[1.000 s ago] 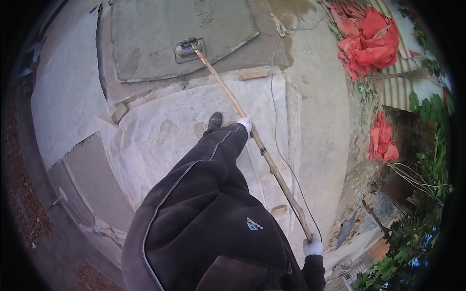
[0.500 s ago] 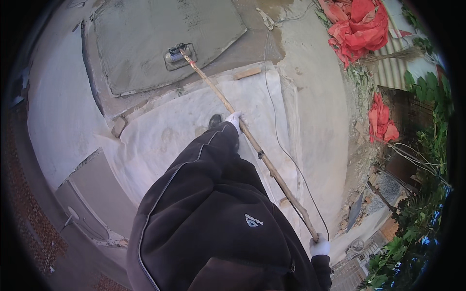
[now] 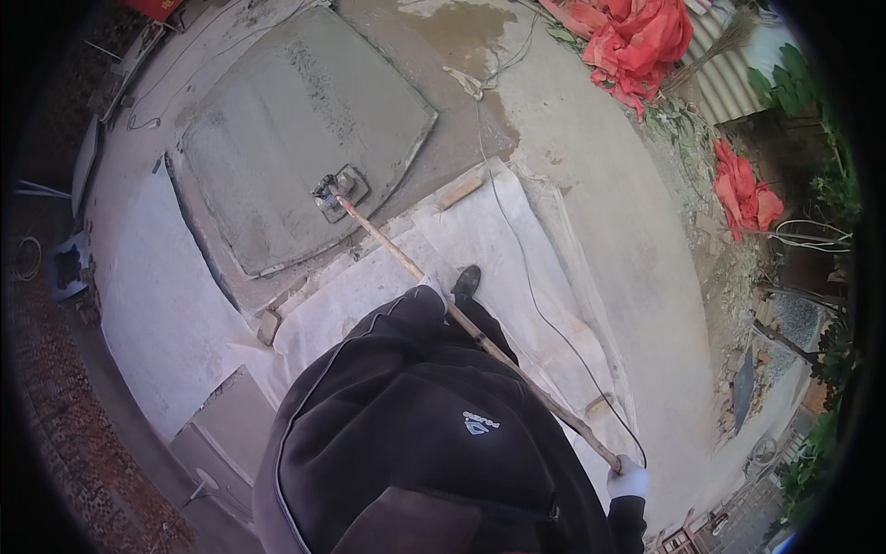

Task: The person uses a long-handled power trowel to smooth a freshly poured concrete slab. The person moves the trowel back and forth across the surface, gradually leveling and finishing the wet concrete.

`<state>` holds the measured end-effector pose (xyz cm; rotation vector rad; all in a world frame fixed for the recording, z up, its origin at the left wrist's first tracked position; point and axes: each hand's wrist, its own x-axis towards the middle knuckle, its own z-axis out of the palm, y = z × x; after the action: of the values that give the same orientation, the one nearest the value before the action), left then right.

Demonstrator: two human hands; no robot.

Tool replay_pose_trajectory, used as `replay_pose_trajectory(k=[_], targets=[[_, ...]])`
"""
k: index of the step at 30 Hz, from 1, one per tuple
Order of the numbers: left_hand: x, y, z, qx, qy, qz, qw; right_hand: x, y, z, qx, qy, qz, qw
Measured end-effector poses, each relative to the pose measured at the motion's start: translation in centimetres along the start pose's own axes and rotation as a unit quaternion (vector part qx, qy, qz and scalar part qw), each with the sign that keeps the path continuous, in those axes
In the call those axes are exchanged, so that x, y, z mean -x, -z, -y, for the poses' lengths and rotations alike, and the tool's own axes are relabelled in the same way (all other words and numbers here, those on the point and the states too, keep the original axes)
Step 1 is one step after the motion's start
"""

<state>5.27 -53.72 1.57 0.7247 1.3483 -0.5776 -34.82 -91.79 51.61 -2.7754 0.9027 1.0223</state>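
Observation:
A long wooden pole (image 3: 383, 242) slants across the view from far left to near right. My left hand (image 3: 436, 287), in a white glove, is closed around it partway along and is partly hidden by my dark sleeve. At the near end, my right hand (image 3: 628, 478), also white-gloved, is closed on the pole's butt. Fixed to the far end is a flat plate tool with a motor-like unit (image 3: 347, 190). It rests on a grey slab of wet-looking concrete (image 3: 277, 148), close to the slab's near edge. A dark cable (image 3: 533, 294) runs beside the pole.
White sheeting (image 3: 544, 268) lies under my black shoe (image 3: 469, 279). A wooden block (image 3: 460, 194) and a brick-like block (image 3: 268, 328) sit along its far edge. Red crumpled sheets (image 3: 637, 48), corrugated panels (image 3: 729, 78), rubble and leafy plants line the right side.
The view has shifted, showing more of the slab's far side. A shoe now shows right of the pole; before, one showed left of it. Both hands keep their hold.

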Motion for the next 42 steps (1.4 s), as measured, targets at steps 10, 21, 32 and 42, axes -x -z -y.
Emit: replay_pose_trajectory(k=[10, 21, 32, 42], targets=[[6.7, -15.2, -3.9, -0.090, -0.031, -0.024, 0.995, -15.1, 8.2, -5.3, 0.005, -0.005, -0.107, 0.994], [1.4, -24.9, -21.5, -0.072, -0.072, -0.049, 0.994, -30.6, 4.6, 7.1, -0.095, -0.002, 0.008, 0.995], [-13.4, -30.3, -58.9, -0.224, -0.268, -0.042, 0.936, -45.0, 14.1, 39.7, -0.243, 0.139, 0.126, 0.952], [-9.4, -43.7, -80.2, 0.033, -0.341, 0.084, 0.936, -62.6, 31.6, 75.1, -0.379, 0.302, 0.192, 0.853]])
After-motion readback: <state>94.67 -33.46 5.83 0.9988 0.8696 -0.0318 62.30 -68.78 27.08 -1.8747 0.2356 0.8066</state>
